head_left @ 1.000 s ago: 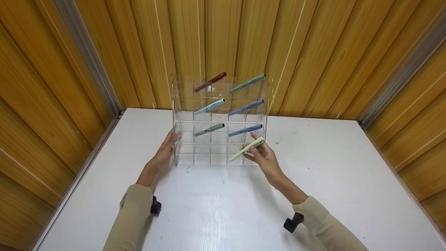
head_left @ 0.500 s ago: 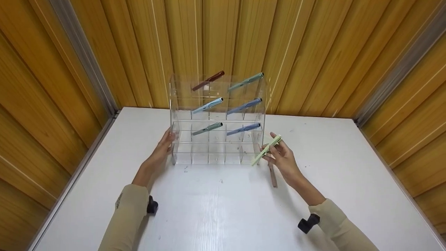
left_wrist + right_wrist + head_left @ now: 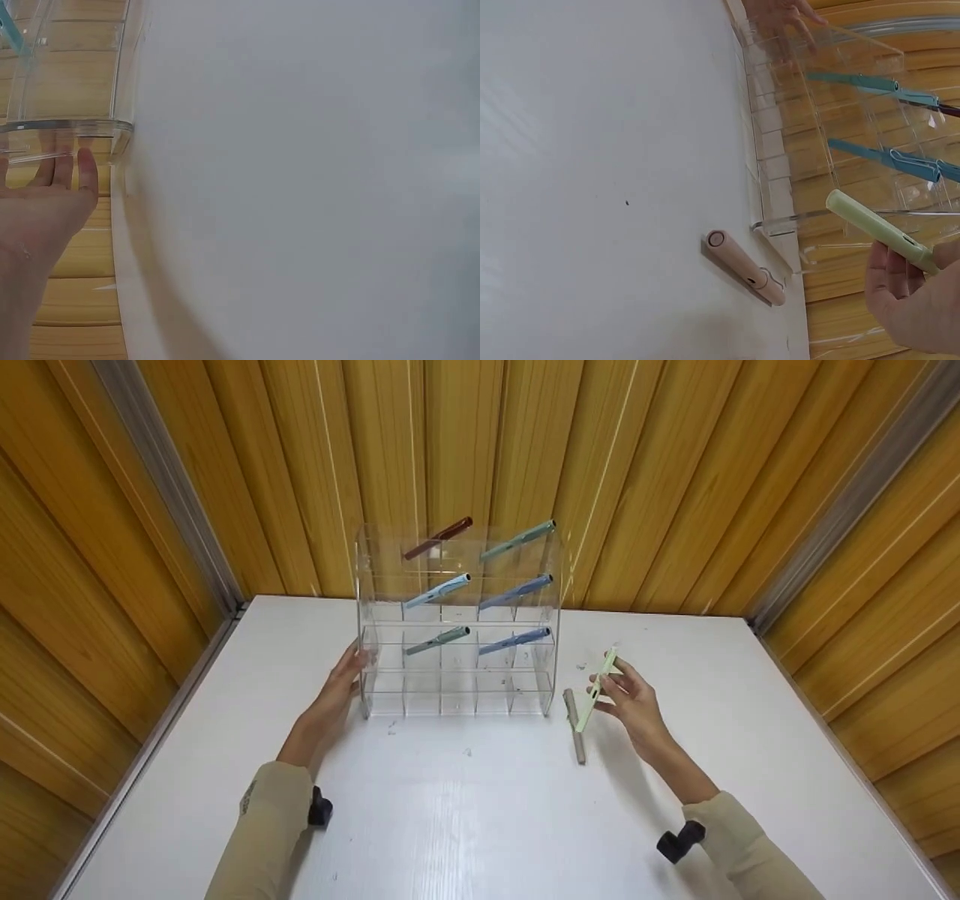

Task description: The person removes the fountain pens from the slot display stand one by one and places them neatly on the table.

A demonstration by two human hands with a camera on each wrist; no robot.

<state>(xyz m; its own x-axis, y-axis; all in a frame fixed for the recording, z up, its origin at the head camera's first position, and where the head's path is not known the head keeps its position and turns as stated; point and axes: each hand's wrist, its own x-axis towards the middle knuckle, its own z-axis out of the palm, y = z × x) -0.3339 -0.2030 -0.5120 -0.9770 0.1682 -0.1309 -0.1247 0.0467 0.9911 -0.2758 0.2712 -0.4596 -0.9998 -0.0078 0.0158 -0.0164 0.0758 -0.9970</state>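
Note:
Between thumb and fingers my right hand [image 3: 630,701] pinches a pale green pen [image 3: 598,690], tilted, to the right of a clear acrylic pen rack [image 3: 457,701]. A pinkish-beige pen [image 3: 746,268] lies on the table just below it, beside the rack's right end. My left hand [image 3: 337,682] rests with extended fingers against the rack's left side, as the left wrist view also shows. Across the rack lie a dark red pen [image 3: 439,538], a light blue pen [image 3: 437,591], two green pens, one of them a lower green pen [image 3: 437,640], and two blue pens, including a lower blue pen [image 3: 515,640].
The rack stands toward the back of a white table [image 3: 450,810]. Wood-patterned panels [image 3: 457,442] rise behind the table and along both sides, with metal posts at the corners. Black wrist cameras sit on both sleeves.
My right hand has carried the pale green pen rightward, away from the rack's lowest row, and turned it steeper. The beige pen on the table has come into view. The left hand stays at the rack.

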